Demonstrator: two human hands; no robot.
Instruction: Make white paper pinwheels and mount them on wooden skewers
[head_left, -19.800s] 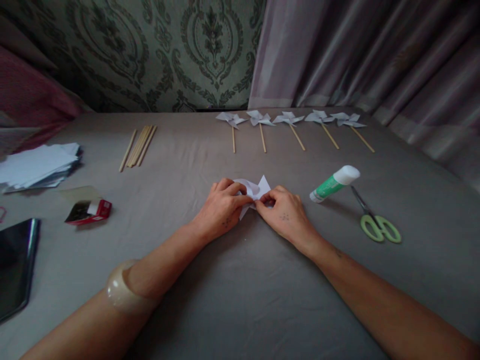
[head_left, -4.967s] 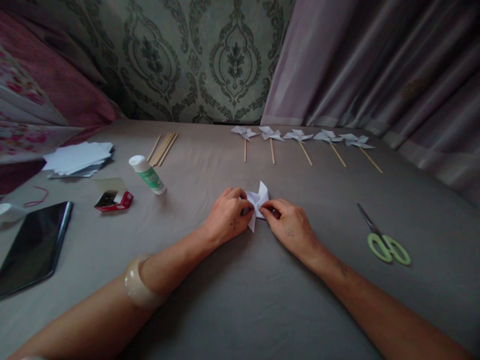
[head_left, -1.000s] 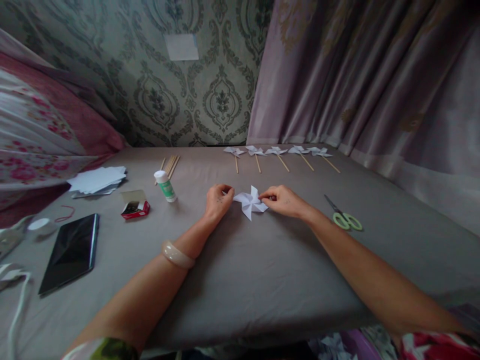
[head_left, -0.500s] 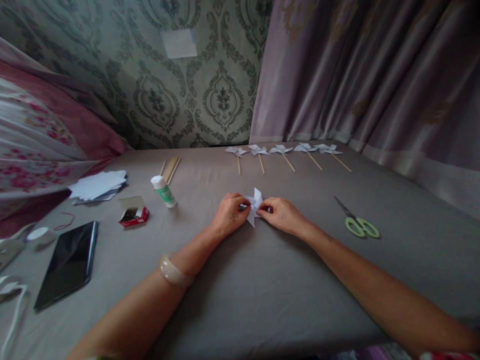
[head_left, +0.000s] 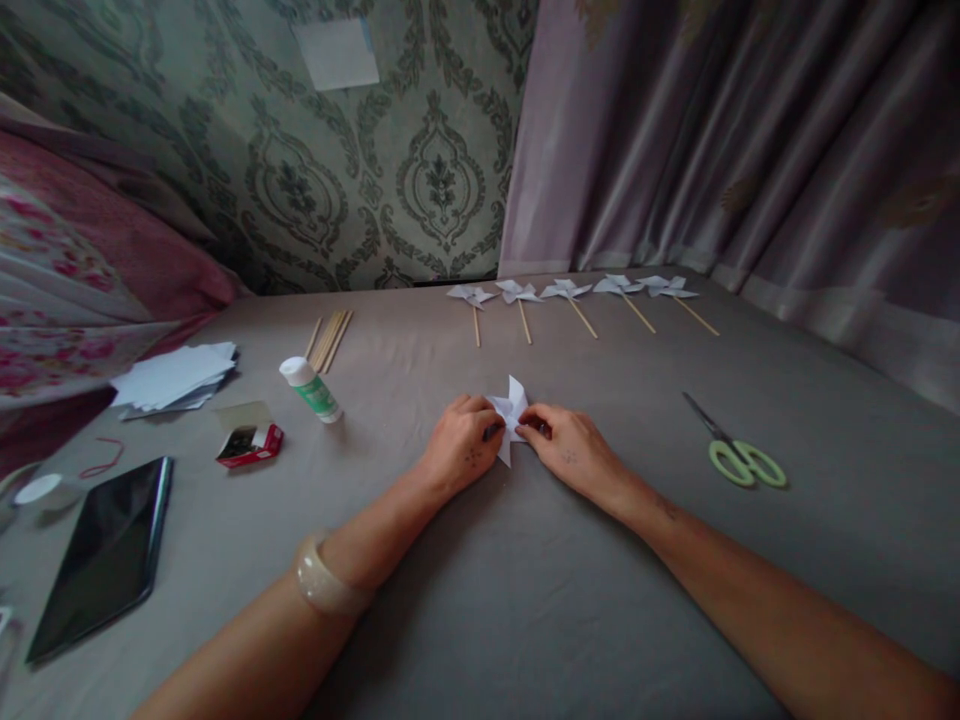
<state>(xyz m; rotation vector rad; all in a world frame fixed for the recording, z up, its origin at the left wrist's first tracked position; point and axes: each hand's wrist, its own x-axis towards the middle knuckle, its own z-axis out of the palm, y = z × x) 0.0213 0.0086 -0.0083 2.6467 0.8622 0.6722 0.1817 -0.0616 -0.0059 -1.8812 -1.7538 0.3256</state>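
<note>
A white paper pinwheel (head_left: 512, 408) lies in the middle of the grey-covered table, pinched from both sides. My left hand (head_left: 466, 440) has its fingers closed on the pinwheel's left side near the centre. From the right, my right hand (head_left: 566, 440) grips it between thumb and forefinger. One blade points up and another points down between the hands; fingers cover the other blades in part. No stick shows on this pinwheel. Along the back of the table, several finished-looking pinwheels (head_left: 568, 290) on thin wooden sticks lie in a row.
Scissors (head_left: 731, 450) with green handles lie to the right. On the left are a glue stick (head_left: 311, 390), loose wooden sticks (head_left: 330, 342), a small open red box (head_left: 250, 445), stacked white paper (head_left: 176, 378), a dark tablet (head_left: 105, 555), a white cap-like object (head_left: 46, 492) and a red string (head_left: 103, 458).
The camera view has shifted closer and tilted slightly. Both hands stay on the pinwheel with nearly the same grip, and the table items have not moved.
</note>
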